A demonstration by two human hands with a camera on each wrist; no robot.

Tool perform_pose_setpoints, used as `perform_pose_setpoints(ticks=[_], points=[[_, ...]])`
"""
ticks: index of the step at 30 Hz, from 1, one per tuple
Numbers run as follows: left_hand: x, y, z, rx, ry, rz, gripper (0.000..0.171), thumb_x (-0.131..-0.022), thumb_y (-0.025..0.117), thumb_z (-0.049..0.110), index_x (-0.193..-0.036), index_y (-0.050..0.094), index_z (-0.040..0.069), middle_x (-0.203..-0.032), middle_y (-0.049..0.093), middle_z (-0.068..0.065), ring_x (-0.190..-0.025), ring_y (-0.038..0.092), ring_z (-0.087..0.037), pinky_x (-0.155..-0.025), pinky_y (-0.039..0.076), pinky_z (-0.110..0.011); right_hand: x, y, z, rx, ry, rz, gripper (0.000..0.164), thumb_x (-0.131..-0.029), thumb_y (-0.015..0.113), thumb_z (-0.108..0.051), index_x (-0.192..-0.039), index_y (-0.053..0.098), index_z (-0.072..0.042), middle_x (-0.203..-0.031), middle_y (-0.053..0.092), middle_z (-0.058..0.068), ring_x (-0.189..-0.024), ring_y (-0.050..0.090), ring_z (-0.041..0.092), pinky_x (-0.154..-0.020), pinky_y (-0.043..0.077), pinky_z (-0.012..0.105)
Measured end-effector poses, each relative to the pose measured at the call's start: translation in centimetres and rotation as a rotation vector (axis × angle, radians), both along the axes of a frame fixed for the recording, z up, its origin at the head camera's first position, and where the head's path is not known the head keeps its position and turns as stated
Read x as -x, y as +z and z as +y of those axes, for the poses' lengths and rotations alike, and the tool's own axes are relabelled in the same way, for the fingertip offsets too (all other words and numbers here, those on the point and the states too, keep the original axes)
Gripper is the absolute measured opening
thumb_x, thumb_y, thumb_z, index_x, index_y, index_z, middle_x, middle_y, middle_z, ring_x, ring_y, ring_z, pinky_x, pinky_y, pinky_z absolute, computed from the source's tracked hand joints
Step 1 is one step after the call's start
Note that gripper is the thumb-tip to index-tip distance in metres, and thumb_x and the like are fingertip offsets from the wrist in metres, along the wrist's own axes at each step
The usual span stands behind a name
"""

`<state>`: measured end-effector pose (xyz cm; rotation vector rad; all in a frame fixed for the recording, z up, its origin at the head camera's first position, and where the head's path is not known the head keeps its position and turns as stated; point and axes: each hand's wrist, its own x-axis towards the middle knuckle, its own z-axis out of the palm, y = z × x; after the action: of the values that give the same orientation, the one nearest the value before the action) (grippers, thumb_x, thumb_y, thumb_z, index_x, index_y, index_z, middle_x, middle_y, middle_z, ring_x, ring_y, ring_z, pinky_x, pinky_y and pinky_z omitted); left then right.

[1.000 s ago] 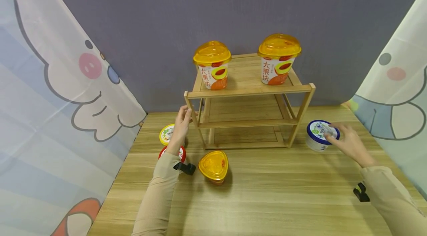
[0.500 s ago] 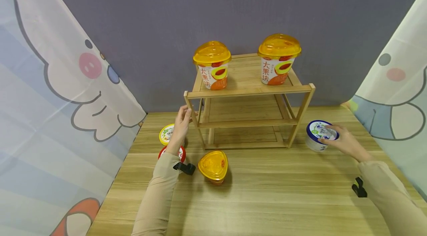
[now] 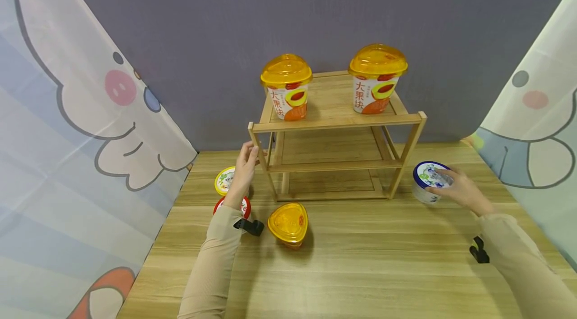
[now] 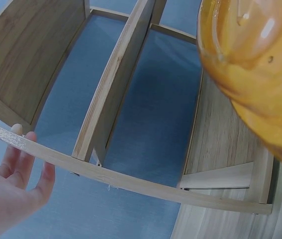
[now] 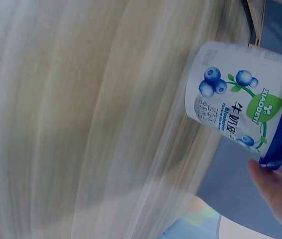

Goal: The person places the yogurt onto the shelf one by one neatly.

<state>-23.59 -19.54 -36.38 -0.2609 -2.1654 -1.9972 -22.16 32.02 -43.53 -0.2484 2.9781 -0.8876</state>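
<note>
In the head view, my right hand [image 3: 464,191] grips the blue lid rim of a white tub [image 3: 427,194] right of the rack. Its blueberry label faces the right wrist camera, where a thumb [image 5: 275,191] touches the rim of the tub [image 5: 240,99]. My left hand [image 3: 243,171] holds the left front post of the wooden rack [image 3: 335,119]. In the left wrist view, fingers of this hand [image 4: 19,186] reach behind the post. Two yellow-lidded fruit cups, one left [image 3: 288,88] and one right [image 3: 377,78], stand on the top shelf.
Another yellow-lidded cup [image 3: 288,224] stands before the rack's left front. A yellow-lidded tub [image 3: 223,180] and a red-lidded tub [image 3: 245,207] sit left of the rack, partly hidden by my left arm. A grey wall [image 3: 216,58] rises behind; printed curtains hang at both sides.
My right hand has moved left and closed on the rim of the blue-lidded tub, which has shifted very slightly left. The left hand stays on the rack post.
</note>
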Motion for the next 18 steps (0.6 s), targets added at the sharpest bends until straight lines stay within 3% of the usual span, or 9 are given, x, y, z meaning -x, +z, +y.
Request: perform_pose_setpoints(ticks=[5, 11, 18], points=[[0.1, -0.4, -0.1, 0.014, 0.001, 0.018, 0.035, -0.096, 0.036, 0.030, -0.118, 0.040, 0.003, -0.113, 0.041, -0.032, -0.108, 0.043, -0.040, -0.089, 0.035, -0.043, -0.3, -0.5, -1.0, -0.018, -0.035, 0.094, 0.078, -0.075, 0.068, -0.037, -0.119, 0.038, 0.021, -0.116, 0.024, 0.050, -0.101, 0.029, 0.061, -0.079, 0.028, 0.066], [0.1, -0.4, -0.1, 0.021, 0.013, 0.029, 0.035, -0.095, 0.037, 0.033, -0.117, 0.041, 0.006, -0.107, 0.047, -0.023, -0.108, 0.043, -0.040, -0.087, 0.036, -0.040, -0.9, -0.6, -2.3, -0.072, -0.094, 0.185, 0.073, -0.075, 0.068, -0.037, -0.114, 0.043, 0.020, -0.106, 0.035, 0.050, -0.093, 0.034, 0.057, -0.072, 0.032, 0.063], [0.1, -0.3, 0.0, 0.001, 0.008, 0.015, 0.032, -0.095, 0.037, 0.028, -0.117, 0.042, 0.005, -0.105, 0.049, -0.019, -0.106, 0.045, -0.036, -0.087, 0.036, -0.039, -1.6, -0.2, -3.6, -0.107, -0.172, 0.120, 0.077, -0.079, 0.062, -0.043, -0.116, 0.039, 0.021, -0.099, 0.034, 0.048, -0.084, 0.038, 0.055, -0.060, 0.036, 0.059]])
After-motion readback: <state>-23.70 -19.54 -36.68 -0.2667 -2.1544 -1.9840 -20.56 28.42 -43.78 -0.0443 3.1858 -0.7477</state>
